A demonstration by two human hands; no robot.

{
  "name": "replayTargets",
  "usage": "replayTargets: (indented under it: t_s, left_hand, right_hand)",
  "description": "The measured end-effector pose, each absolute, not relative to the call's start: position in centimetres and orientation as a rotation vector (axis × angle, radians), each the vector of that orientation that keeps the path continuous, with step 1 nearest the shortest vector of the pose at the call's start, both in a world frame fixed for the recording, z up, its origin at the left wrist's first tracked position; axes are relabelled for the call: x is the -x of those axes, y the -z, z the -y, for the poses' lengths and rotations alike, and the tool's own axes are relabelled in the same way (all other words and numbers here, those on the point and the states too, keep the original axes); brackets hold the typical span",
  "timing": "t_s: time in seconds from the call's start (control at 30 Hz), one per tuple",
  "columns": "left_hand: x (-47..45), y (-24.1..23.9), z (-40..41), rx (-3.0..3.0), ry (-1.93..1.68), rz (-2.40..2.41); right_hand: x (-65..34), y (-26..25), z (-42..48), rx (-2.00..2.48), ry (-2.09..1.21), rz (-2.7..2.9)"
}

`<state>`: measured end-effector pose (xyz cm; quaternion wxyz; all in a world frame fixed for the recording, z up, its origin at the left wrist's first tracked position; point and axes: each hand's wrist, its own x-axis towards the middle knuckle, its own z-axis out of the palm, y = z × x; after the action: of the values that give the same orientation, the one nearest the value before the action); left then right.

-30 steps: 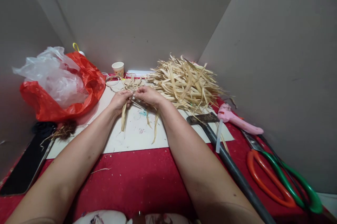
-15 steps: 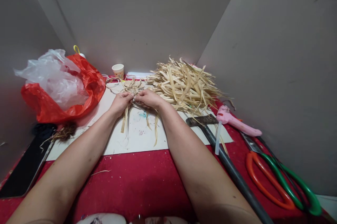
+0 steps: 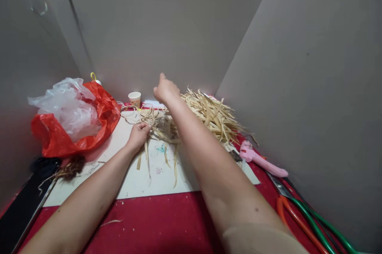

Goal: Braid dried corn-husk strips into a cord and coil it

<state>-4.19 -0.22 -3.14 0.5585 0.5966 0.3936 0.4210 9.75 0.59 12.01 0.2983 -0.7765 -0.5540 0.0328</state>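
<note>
My left hand (image 3: 139, 134) is closed in a pinch at the near side of a knotted bundle of dry, twisted straw cord (image 3: 151, 118), and flat straw strips (image 3: 146, 154) hang below its fingers. My right hand (image 3: 167, 90) is raised above the board, left of the straw heap, with its back toward me. Its fingers look mostly curled, one digit pokes up, and whatever they may hold is hidden. Behind the right forearm lies a large heap of dry pale straw strips (image 3: 213, 114).
A white board (image 3: 125, 184) lies on a red cloth (image 3: 155, 218). At left are a red plastic bag (image 3: 104, 106), brown fibre and a black flat object (image 3: 25, 202). A paper cup (image 3: 135, 98) stands behind. Rightward lie a pink glue gun (image 3: 264, 162) and orange-and-green-handled shears (image 3: 303, 222).
My right hand has left the knotted bundle and risen up and away toward the wall. My left hand stays pinched at the bundle. The view has tilted up slightly.
</note>
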Motion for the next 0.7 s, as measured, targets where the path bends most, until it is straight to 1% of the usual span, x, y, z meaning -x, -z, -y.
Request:
replayTargets:
  t_s: [0.13,0.23,0.37,0.7]
  left_hand:
    - [4.1,3.6,0.0,-1.445,-1.008,-0.934]
    - [4.0,3.9,-0.1,-1.452,-1.017,-0.936]
    - [4.0,4.1,-0.1,-1.448,-1.011,-0.935]
    - [4.1,3.9,-0.1,-1.394,-0.984,-0.928]
  right_hand:
    - [-12.2,-15.8,-5.7,2.147,-0.129,1.439]
    - [-13.1,-16.4,-7.7,2.135,-0.137,1.451]
    - [-12.6,-14.9,-7.9,2.077,-0.169,1.504]
    - [-12.6,-9.3,-5.3,1.924,-0.497,1.420]
